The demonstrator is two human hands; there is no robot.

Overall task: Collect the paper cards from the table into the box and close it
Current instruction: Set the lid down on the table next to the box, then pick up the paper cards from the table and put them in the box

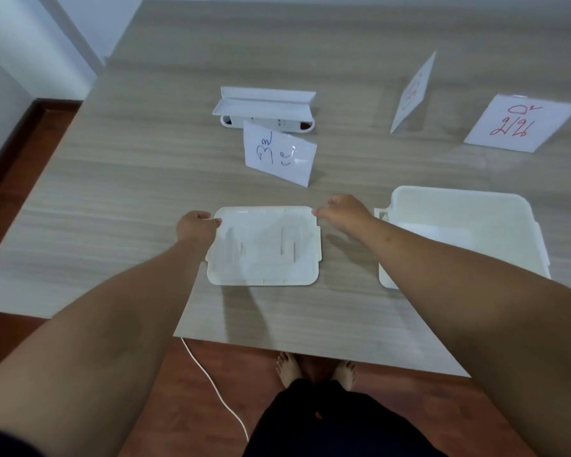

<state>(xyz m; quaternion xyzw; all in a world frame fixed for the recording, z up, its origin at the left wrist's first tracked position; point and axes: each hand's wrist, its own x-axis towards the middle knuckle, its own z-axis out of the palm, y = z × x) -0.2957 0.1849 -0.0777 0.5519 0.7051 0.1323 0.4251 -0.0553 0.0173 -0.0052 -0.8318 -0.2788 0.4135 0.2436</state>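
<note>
A flat white lid (264, 247) lies on the table in front of me. My left hand (195, 224) pinches its far left corner and my right hand (342, 211) pinches its far right corner. The open white box (459, 206) stands to the right of the lid, partly hidden by my right forearm. Three folded paper cards stand on the table: one with blue writing (279, 153) just beyond the lid, one edge-on with red writing (414, 92) at the back right, and one with red writing (519, 123) at the far right.
A white device with a raised flap (266, 108) sits behind the blue-writing card. The grey wood table (112, 209) ends near my body; a white cable (211, 380) runs across the red-brown floor below, beside my bare feet. A white wall stands at the left.
</note>
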